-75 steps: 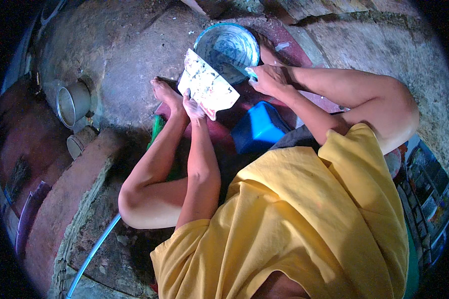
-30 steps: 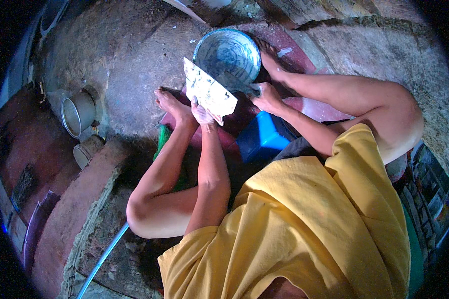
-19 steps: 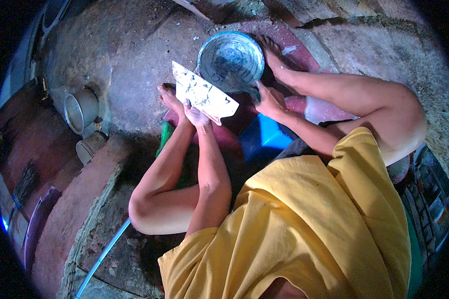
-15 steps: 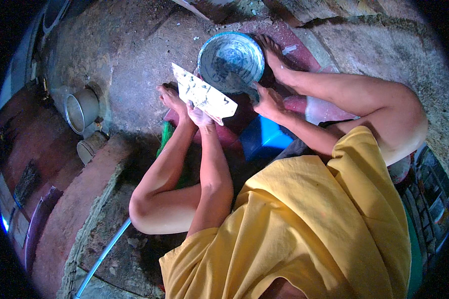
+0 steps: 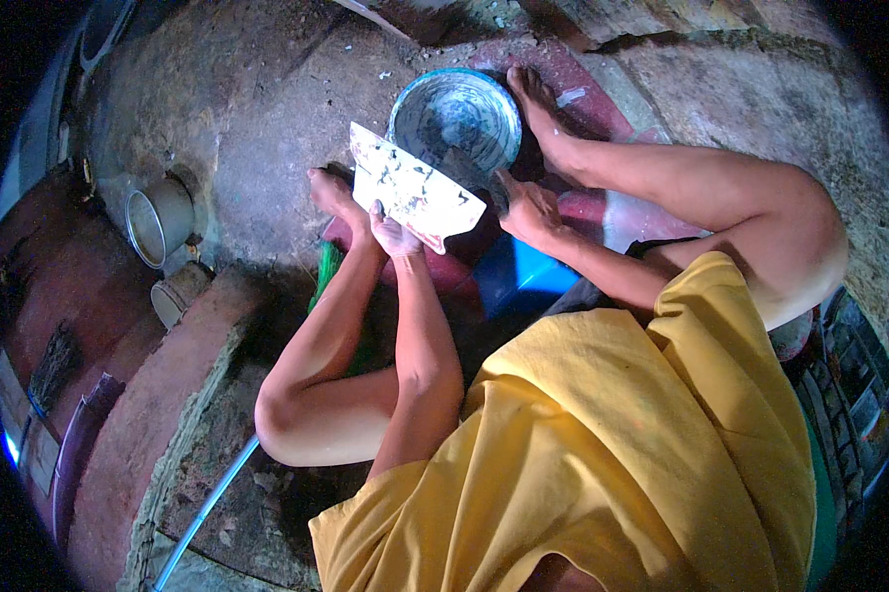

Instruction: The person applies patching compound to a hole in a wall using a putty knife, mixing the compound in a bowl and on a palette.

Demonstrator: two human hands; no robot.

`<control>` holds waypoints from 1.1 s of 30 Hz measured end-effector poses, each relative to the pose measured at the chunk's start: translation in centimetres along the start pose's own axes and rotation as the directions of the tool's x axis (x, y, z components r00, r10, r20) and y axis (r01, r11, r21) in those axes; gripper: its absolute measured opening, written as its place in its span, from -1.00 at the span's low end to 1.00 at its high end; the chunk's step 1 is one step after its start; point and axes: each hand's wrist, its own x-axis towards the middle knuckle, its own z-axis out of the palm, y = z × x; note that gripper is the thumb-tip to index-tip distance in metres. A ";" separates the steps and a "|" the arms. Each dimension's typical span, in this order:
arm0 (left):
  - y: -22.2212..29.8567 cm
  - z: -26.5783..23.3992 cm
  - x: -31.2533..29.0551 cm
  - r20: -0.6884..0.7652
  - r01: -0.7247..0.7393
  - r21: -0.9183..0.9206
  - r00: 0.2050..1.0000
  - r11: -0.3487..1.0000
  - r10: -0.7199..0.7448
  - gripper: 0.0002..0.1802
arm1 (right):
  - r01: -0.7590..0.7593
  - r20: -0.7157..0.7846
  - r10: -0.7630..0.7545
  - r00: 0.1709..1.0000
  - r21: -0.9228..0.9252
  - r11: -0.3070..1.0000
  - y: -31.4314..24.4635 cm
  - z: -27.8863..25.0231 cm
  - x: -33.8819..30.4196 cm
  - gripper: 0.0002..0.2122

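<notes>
My left hand (image 5: 395, 233) grips the lower edge of a flat, angular white piece (image 5: 415, 192), perhaps a broken tile. Grey smears and specks dot its upper face. It tilts beside the near left rim of a round basin (image 5: 454, 75) with a blue edge, whose inside is coated in whitish-grey paste. At the basin's near right rim, my right hand (image 5: 531, 212) is closed round the handle of a trowel (image 5: 462, 166). The trowel's dark grey blade reaches over the basin's near side, and whether it touches the paste I cannot tell.
Below the hands is a blue plastic object (image 5: 521, 274). My bare feet flank the basin. A metal pot (image 5: 160, 222) and a smaller round container (image 5: 180, 294) lie at the left, near a raised ledge (image 5: 183, 370). Green bristles (image 5: 326, 271) show beside my left leg.
The white piece has shifted slightly right and down in my left hand. My right hand and the trowel have moved a little left, and the blade has turned slightly.
</notes>
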 end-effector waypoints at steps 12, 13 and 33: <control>-2.2 -0.5 0.5 0.029 0.037 -0.047 0.999 0.998 -0.035 -0.39 | -0.029 -0.110 0.058 0.992 0.248 0.968 -0.9 2.2 -0.1 -0.66; -2.5 -0.7 0.6 0.009 0.013 -0.043 1.000 0.999 -0.012 -0.39 | -0.051 -0.125 0.079 0.989 0.218 0.975 -0.8 2.2 -0.1 -0.67; -0.6 1.6 -2.1 0.016 -0.146 -0.019 0.989 0.989 0.147 -0.33 | -0.338 0.280 0.197 0.940 0.855 0.394 -1.8 -6.4 2.4 -0.68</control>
